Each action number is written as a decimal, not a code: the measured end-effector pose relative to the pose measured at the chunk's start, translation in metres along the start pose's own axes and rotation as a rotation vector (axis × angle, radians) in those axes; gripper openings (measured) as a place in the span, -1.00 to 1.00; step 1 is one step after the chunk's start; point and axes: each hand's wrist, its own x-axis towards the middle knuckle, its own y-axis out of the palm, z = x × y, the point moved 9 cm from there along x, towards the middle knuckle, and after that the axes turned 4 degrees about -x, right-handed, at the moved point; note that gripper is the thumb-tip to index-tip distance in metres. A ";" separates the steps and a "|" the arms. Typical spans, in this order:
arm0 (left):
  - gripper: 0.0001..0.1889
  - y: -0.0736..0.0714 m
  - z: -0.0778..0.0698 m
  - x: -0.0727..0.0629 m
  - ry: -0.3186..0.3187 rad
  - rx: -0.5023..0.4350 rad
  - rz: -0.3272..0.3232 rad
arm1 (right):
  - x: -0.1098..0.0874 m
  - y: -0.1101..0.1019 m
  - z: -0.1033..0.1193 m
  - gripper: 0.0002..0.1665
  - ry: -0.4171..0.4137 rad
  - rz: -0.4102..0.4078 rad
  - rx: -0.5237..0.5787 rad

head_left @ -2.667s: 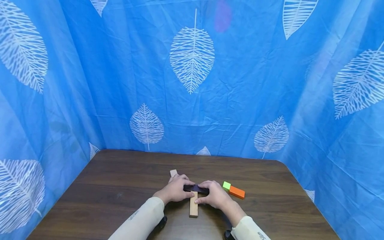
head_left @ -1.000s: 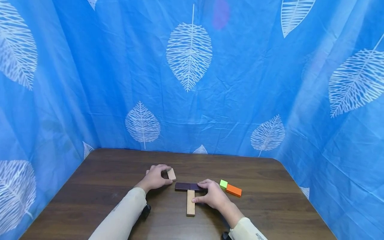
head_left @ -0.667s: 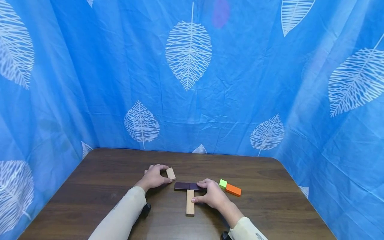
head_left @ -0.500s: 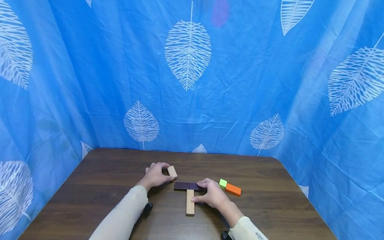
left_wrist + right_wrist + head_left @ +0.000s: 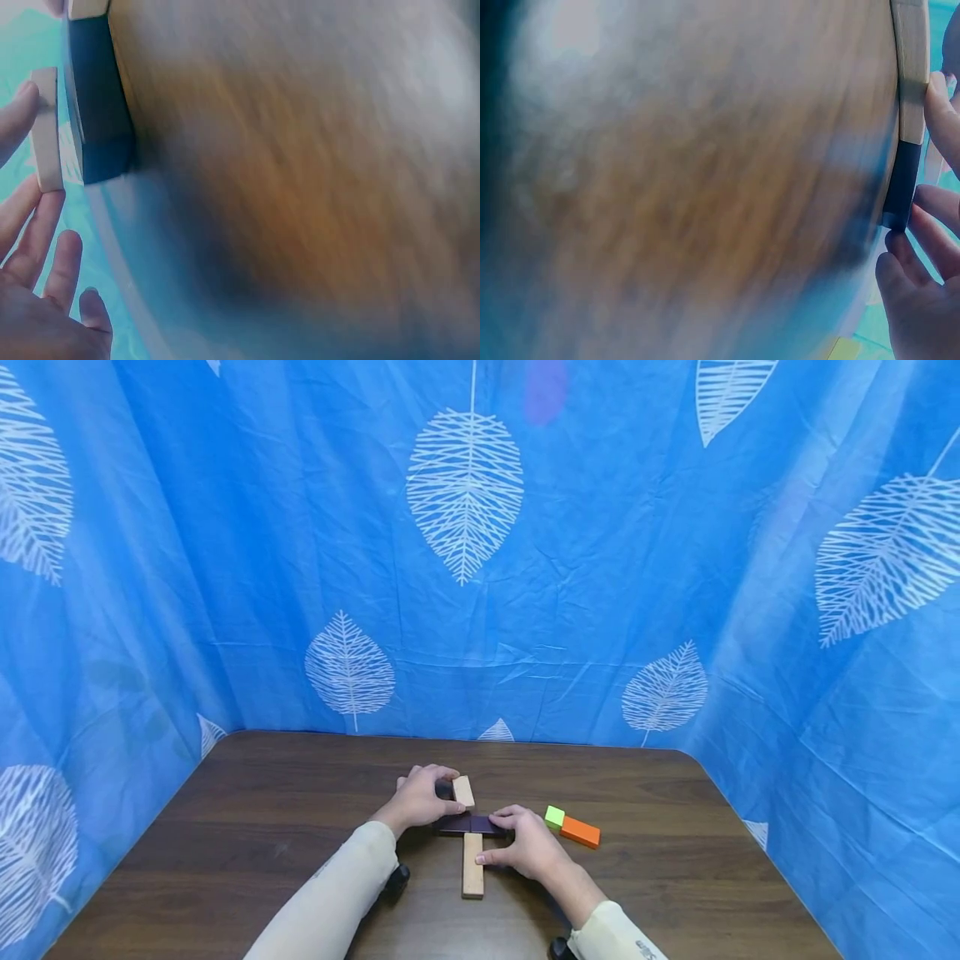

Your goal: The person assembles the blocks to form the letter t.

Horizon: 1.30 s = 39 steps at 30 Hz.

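In the head view my left hand (image 5: pixel 422 797) pinches a small pale wooden block (image 5: pixel 463 792) between thumb and fingers, just above and behind two dark blocks (image 5: pixel 486 827) lying end to end. The left wrist view shows this pale block (image 5: pixel 46 135) gripped at its ends, apart from a dark block (image 5: pixel 101 105). A longer pale wooden block (image 5: pixel 473 868) runs toward me from the dark blocks' joint, forming a T. My right hand (image 5: pixel 534 847) rests against the T: its thumb touches the long pale block (image 5: pixel 913 75), its fingertips the right dark block (image 5: pixel 904 176).
A lime-green cube (image 5: pixel 554 817) and an orange block (image 5: pixel 581 832) lie touching, to the right of my right hand. Everything lies on a dark brown wooden table (image 5: pixel 675 877). Blue cloth (image 5: pixel 570 610) with white leaf prints hangs around its back and sides.
My left hand let go of the dark blocks, moved left to the small pale block, pinched it, and has carried it right to behind the dark blocks. The right hand has stayed in place.
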 end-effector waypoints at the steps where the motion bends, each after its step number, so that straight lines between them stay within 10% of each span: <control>1: -0.44 0.002 -0.002 0.001 0.009 0.002 0.003 | 0.000 0.000 0.000 -0.12 0.001 0.001 0.002; 14: -0.46 0.015 -0.007 0.002 0.018 0.036 0.049 | 0.000 0.002 0.002 -0.13 0.015 0.019 0.024; 33: -0.50 0.021 0.003 0.003 -0.132 -0.067 0.071 | 0.000 0.001 0.001 -0.13 0.041 0.019 0.034; 39: -0.45 0.019 -0.004 0.002 -0.024 -0.061 0.095 | 0.000 0.001 -0.001 -0.13 0.034 0.020 0.026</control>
